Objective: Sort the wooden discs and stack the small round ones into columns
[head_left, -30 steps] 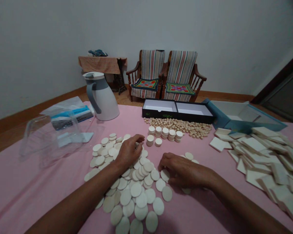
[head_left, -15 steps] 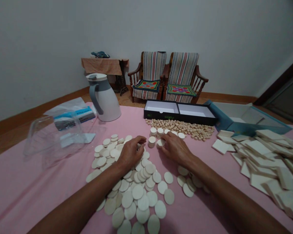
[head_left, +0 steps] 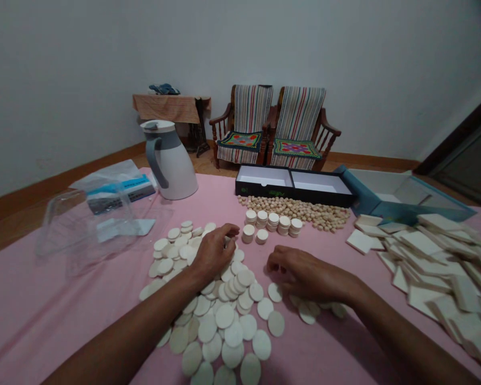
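A wide pile of pale round wooden discs point(head_left: 224, 315) spreads over the pink cloth. My left hand point(head_left: 216, 248) rests over its upper part, fingers curled inward. Whatever lies inside that hand is hidden, with only a hint of something pale by the thumb. My right hand point(head_left: 304, 272) hovers above a smaller group of discs point(head_left: 307, 313), its fingers bent loosely and apart, nothing visible in them. Beyond the hands stand several short disc stacks point(head_left: 273, 220) in a row. In front of them are two more, a taller stack point(head_left: 248, 233) and a lower stack point(head_left: 261, 236).
Small wooden beads point(head_left: 296, 208) lie before a black two-part box point(head_left: 264, 190). At the right are a blue box point(head_left: 404, 208) and a heap of square wooden tiles point(head_left: 436, 262). A white jug point(head_left: 174, 166), a clear plastic tray point(head_left: 84, 224) and a blue-and-white carton point(head_left: 122, 192) stand left.
My right hand has let go of the lower front stack of discs and drawn back toward me, over the smaller group. My left hand has stayed nearly still.
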A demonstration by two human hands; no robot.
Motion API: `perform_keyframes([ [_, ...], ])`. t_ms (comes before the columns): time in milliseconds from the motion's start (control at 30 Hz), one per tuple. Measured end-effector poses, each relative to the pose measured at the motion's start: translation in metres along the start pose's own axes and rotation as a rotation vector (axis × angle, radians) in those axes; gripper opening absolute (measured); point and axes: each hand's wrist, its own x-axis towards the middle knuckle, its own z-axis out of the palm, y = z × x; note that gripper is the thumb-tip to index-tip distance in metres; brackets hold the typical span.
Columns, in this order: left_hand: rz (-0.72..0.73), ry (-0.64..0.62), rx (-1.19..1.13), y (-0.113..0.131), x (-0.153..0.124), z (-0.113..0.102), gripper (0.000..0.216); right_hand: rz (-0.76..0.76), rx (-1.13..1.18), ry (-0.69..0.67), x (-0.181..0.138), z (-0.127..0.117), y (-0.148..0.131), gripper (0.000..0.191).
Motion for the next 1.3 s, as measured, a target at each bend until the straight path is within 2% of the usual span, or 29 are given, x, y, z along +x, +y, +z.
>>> perform_keyframes([
  [133, 0.004, 0.000, -0.006, 0.001, 0.001, -0.001, 0.029, 0.003, -0.036, -0.072, -0.013, 0.007, -0.009, 0.030],
  [400, -0.002, 0.011, -0.009, -0.001, 0.000, 0.000, 0.028, 0.019, -0.080, -0.006, -0.010, 0.014, -0.013, 0.021],
  [467, -0.007, 0.006, -0.008, 0.000, 0.000, 0.000, 0.027, 0.027, -0.070, 0.052, -0.004, 0.012, -0.008, 0.021],
  [667, -0.015, -0.008, -0.008, 0.001, 0.001, -0.001, 0.028, 0.123, -0.152, 0.385, 0.031, 0.004, 0.010, 0.019],
  [767, -0.005, -0.008, -0.006, -0.001, 0.001, 0.000, 0.027, 0.157, -0.197, 0.441, 0.048, 0.006, 0.015, 0.016],
  [933, 0.005, -0.003, 0.000, -0.005, 0.000, 0.002, 0.027, 0.209, -0.218, 0.418, 0.059, 0.009, 0.020, 0.015],
  [1100, -0.016, -0.008, -0.013, -0.003, 0.000, 0.002, 0.027, 0.126, -0.115, 0.438, 0.043, 0.005, 0.012, 0.014],
  [1200, -0.021, -0.005, -0.012, -0.001, 0.000, 0.001, 0.029, 0.049, -0.033, 0.271, 0.026, 0.009, -0.004, 0.011],
  [1300, -0.019, -0.007, -0.012, 0.000, 0.000, 0.001, 0.030, 0.019, 0.005, 0.097, 0.012, 0.019, -0.020, 0.017],
])
